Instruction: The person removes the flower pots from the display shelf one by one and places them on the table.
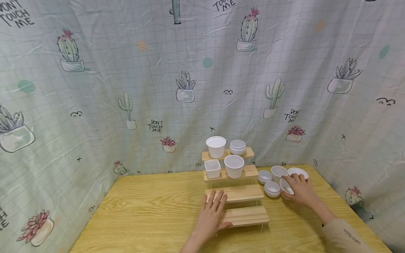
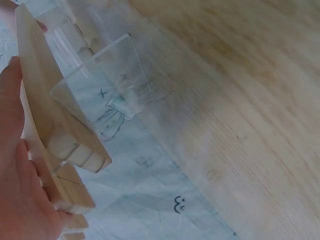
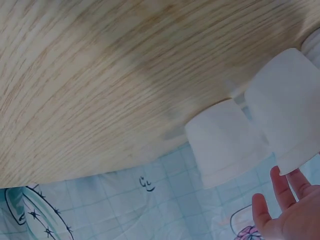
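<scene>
My left hand (image 1: 210, 214), fingers straight and spread, rests at the left end of a stepped wooden stand (image 1: 245, 216), its fingertips over the second step from the front. In the left wrist view that hand lies along the plank ends, beside a clear acrylic support (image 2: 112, 75). My right hand (image 1: 300, 189) spans the rim of a white flower pot (image 1: 287, 188) to the right of the stand, pinching it between thumb and fingers. From the right wrist, the pot's outer wall (image 3: 287, 110) shows and the other fingers (image 3: 282, 192) sit at its rim.
On the stand's two upper steps are a tall round pot (image 1: 216, 149), a ribbed pot (image 1: 237, 147), a square pot (image 1: 212, 169) and a tapered pot (image 1: 234, 168). More white pots (image 1: 272, 189) crowd round the right hand. A cactus-print curtain (image 1: 152, 88) hangs behind the table.
</scene>
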A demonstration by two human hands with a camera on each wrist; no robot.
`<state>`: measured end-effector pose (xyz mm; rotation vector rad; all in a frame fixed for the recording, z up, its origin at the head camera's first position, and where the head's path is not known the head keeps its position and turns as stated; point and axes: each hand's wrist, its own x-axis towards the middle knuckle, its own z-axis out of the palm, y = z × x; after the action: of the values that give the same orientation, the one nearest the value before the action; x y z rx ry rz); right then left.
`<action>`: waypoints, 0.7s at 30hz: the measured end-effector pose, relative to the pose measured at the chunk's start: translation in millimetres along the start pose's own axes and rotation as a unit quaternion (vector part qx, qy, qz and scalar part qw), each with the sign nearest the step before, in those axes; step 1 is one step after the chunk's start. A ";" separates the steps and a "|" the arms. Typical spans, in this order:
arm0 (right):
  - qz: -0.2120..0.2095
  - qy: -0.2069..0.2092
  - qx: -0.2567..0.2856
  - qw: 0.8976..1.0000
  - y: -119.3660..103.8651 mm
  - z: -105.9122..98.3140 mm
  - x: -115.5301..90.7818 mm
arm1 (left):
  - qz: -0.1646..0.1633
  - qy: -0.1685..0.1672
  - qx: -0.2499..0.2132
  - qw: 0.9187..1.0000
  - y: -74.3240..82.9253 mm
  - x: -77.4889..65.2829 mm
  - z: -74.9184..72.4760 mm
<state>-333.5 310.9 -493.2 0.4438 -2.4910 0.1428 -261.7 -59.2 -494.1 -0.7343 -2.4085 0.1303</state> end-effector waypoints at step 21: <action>0.002 0.012 -0.011 1.000 7.0 9.6 1.8 | -0.020 -0.037 0.016 0.999 6.2 3.8 -7.5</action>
<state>-342.5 315.1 -500.0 0.4248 -2.4674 0.1213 -256.9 -52.5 -487.6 -0.6769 -2.4838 0.1817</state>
